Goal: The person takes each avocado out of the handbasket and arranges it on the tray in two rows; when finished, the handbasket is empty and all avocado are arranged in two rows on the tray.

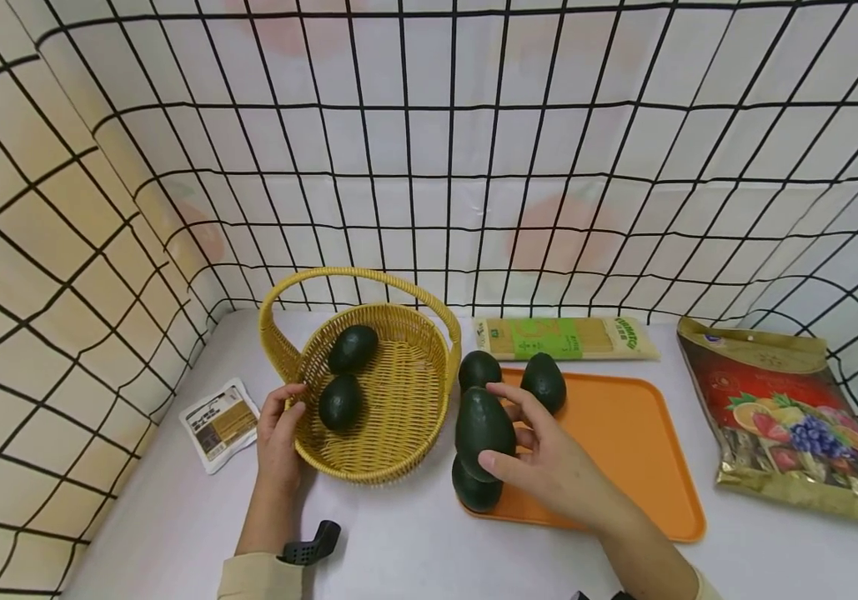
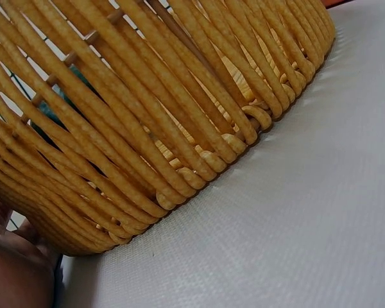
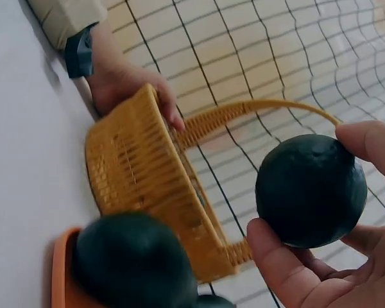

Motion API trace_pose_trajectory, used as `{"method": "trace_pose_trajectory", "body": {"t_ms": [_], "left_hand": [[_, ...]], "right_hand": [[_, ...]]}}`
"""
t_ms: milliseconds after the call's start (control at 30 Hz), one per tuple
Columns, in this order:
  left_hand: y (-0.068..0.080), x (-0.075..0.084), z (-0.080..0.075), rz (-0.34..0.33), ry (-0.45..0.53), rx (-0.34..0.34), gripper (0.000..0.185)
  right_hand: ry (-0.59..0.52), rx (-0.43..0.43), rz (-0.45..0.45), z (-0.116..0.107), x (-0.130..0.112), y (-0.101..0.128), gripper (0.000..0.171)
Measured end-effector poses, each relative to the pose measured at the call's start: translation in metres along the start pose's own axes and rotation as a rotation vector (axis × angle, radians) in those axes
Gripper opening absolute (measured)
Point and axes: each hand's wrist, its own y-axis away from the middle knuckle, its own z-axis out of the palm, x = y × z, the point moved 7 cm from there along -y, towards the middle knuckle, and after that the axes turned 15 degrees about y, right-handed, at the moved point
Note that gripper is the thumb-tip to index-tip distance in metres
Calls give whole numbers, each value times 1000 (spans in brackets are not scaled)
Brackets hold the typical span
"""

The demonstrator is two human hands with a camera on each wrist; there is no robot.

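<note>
**Holding an Avocado Above the Tray Edge**

Gripping one avocado [image 1: 484,432] between thumb and curled fingers, the right hand [image 1: 549,467] holds it just above the left edge of the orange tray [image 1: 624,442], lower centre of the head view. The left hand [image 1: 278,433] curls its fingers over the rim of the wicker basket [image 1: 398,400], left of centre, which contains two avocados [image 1: 346,375]. Three more avocados [image 1: 544,382] rest on the tray.

Surface: a pale, fine-textured tabletop [image 1: 398,542]. Enclosure: white cloth walls printed with a black grid [image 1: 474,167] on the left side and rear.

Labels: a green-banded flat packet [image 1: 564,337] at the rear, a red-and-gold bag with fruit artwork [image 1: 781,417] at right, and a small white-and-brown sachet [image 1: 220,421] at left. Their writing is too small to read.
</note>
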Motion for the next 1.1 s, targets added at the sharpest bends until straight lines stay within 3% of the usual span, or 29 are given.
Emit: {"method": "trace_pose_trajectory", "body": {"t_ms": [200, 300, 600, 1100], "left_hand": [[0, -1, -1, -11, 3, 1, 26], [1, -2, -1, -14, 17, 0, 25], [1, -1, -1, -11, 34, -18, 25], [1, 0, 0, -14, 29, -10, 26]], "right_hand": [[19, 31, 49, -14, 24, 17, 73], [50, 48, 118, -19, 39, 22, 74], [273, 39, 336, -37, 73, 25, 81], [432, 28, 349, -38, 90, 21, 82]]}}
